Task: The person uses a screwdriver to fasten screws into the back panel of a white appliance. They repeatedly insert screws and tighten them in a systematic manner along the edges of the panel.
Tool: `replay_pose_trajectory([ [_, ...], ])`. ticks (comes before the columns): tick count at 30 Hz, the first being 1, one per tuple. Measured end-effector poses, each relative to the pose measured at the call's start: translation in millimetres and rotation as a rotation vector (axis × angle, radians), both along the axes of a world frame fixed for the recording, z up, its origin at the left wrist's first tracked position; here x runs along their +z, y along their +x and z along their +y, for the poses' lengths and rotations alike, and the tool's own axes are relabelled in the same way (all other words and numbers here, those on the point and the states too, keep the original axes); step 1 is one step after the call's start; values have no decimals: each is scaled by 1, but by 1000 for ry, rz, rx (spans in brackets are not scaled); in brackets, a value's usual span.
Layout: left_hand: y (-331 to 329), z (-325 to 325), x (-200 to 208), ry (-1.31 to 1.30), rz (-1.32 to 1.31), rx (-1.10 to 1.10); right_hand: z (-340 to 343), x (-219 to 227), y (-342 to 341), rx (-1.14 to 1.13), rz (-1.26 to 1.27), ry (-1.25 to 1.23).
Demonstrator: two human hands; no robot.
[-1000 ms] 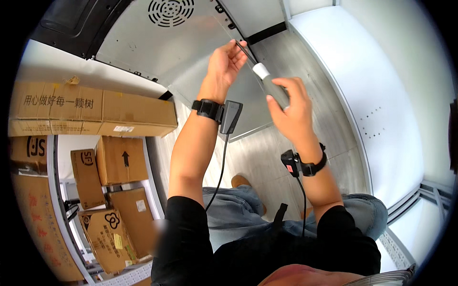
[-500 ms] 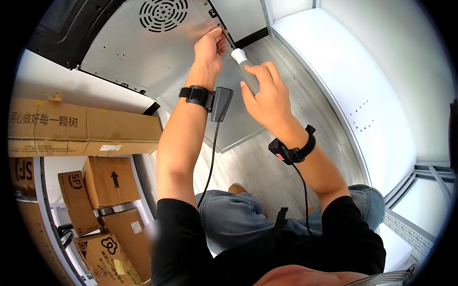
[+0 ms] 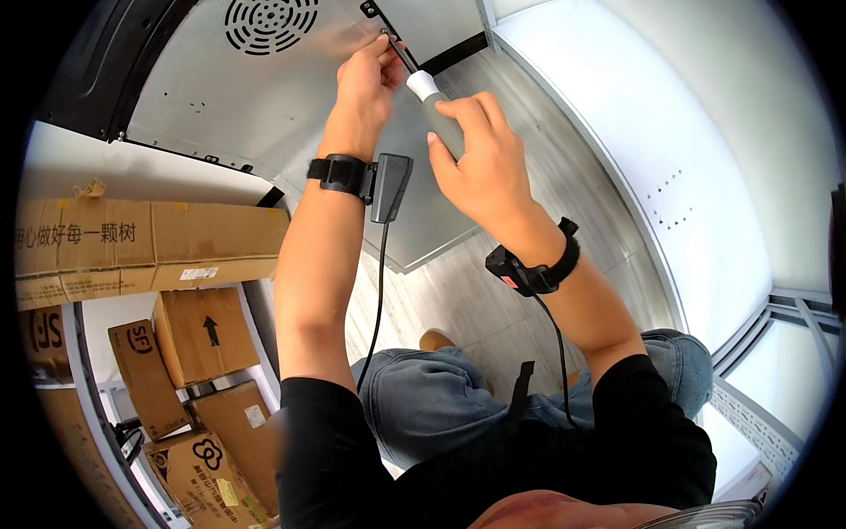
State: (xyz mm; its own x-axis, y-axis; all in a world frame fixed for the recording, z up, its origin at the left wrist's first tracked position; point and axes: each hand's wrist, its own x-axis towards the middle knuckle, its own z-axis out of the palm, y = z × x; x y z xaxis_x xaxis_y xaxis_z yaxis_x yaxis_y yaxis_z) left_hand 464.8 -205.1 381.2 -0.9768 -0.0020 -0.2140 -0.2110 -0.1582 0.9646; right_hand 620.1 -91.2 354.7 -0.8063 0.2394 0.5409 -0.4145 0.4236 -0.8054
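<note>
The largest item is the sheet-metal panel [image 3: 282, 101] at 11 o'clock, with a round slotted vent [image 3: 270, 15] near its top. The white shelf surface [image 3: 608, 106] stands at 2 o'clock. A long cardboard carton [image 3: 211, 234] lies at 9 o'clock, and smaller cartons [image 3: 211, 331] are at 8 o'clock.

The right hand [image 3: 485, 163], at 1 o'clock, is wrapped around the grip of the screwdriver [image 3: 447, 125]. The left hand [image 3: 363, 84], between 11 and 12 o'clock, has its fingers curled at the tip end; whether they pinch the shaft or a small fastener cannot be told.

The screwdriver is at 12 o'clock, white collar below the shaft, its shaft pointing towards 11 o'clock at the panel edge. Caution: a slanted shaft or uneven push could make the tip slip, marking the metal or striking the left fingertips. If a fastener is present, a loose pinch could drop it.

The left wrist unit [image 3: 392, 187] trails a thin cable [image 3: 380, 300] towards 6 o'clock; a wide arm movement could snag it.
</note>
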Motion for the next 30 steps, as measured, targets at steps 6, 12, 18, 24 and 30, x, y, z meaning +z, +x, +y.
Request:
replay_pose_trajectory([
  [6, 9, 1, 17, -77, -17, -258, 4, -2, -4, 11, 13, -27],
  [12, 2, 2, 13, -96, -10, -192, 1, 1, 7, 6, -40, -28],
  [18, 3, 2, 12, -185, -44, -206, 1, -5, 10, 0, -14, -37],
  [24, 11, -5, 15, -134, -25, -326, -2, -11, 10, 24, -106, -53],
  [30, 7, -4, 15, -184, -12, -294, 1, 4, 15, 126, -273, -131],
])
